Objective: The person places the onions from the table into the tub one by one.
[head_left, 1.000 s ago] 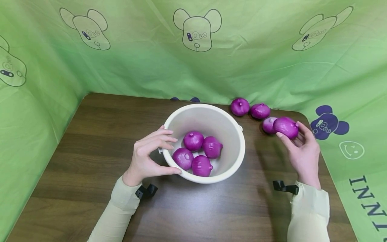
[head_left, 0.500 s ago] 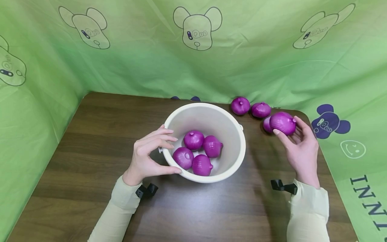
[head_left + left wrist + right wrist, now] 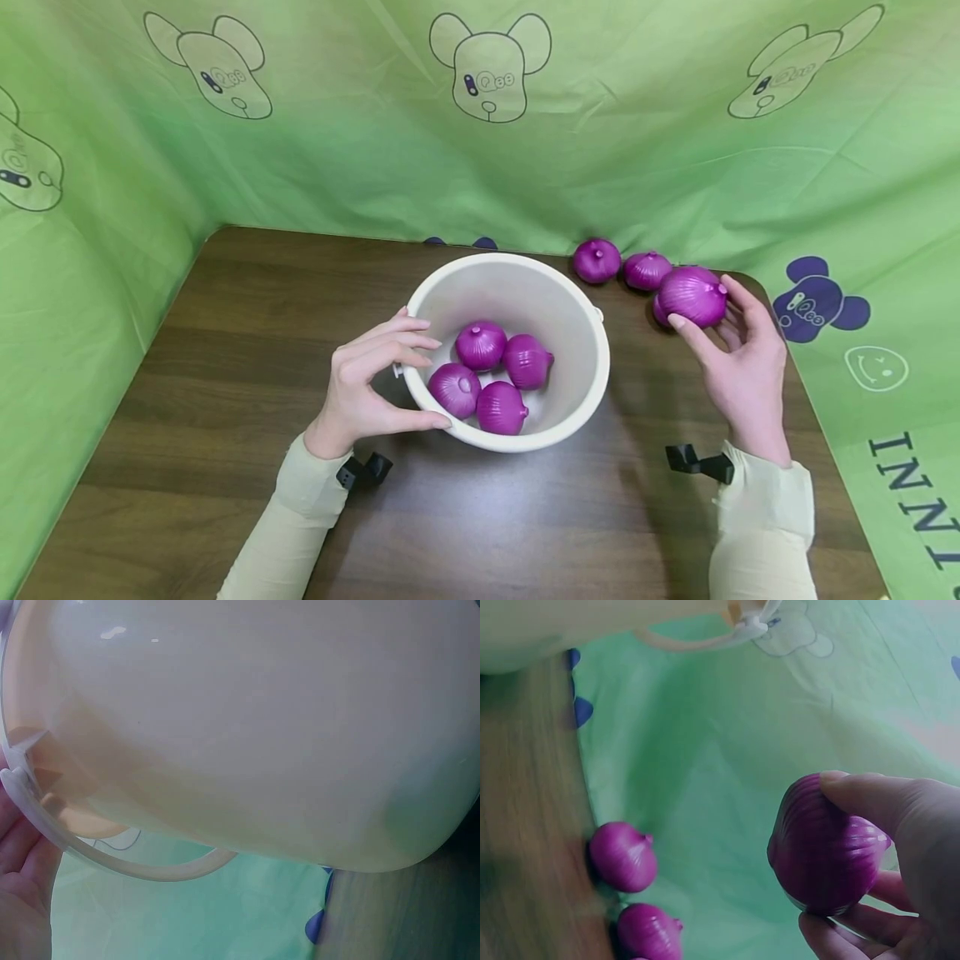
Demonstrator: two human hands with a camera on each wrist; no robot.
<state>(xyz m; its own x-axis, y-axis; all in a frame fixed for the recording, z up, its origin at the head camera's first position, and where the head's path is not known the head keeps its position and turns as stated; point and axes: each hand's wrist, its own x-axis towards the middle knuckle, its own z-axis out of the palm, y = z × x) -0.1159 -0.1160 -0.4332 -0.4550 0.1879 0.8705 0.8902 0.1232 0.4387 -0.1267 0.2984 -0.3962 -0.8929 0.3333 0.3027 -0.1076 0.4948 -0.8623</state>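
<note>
A purple onion point(image 3: 692, 296) is held between the thumb and fingers of my right hand point(image 3: 746, 371), above the table's back right corner. The right wrist view shows this onion point(image 3: 821, 851) raised, with my thumb on its upper side and fingers beneath. My left hand point(image 3: 367, 387) grips the rim of a white bucket point(image 3: 558, 429), thumb at the near edge and fingers over the left side. Several purple onions point(image 3: 501, 408) lie on the bucket's floor. In the left wrist view the bucket's outer wall point(image 3: 262, 735) fills most of the picture.
Two more onions, one at the back edge point(image 3: 596, 261) and one beside it point(image 3: 647, 271), sit right of the bucket. Another is mostly hidden behind the held onion. A green printed cloth point(image 3: 360, 167) surrounds the brown wooden table point(image 3: 247, 358).
My right hand has moved up and to the left with the onion, which now covers most of the onion behind it. The left hand and bucket stay in place.
</note>
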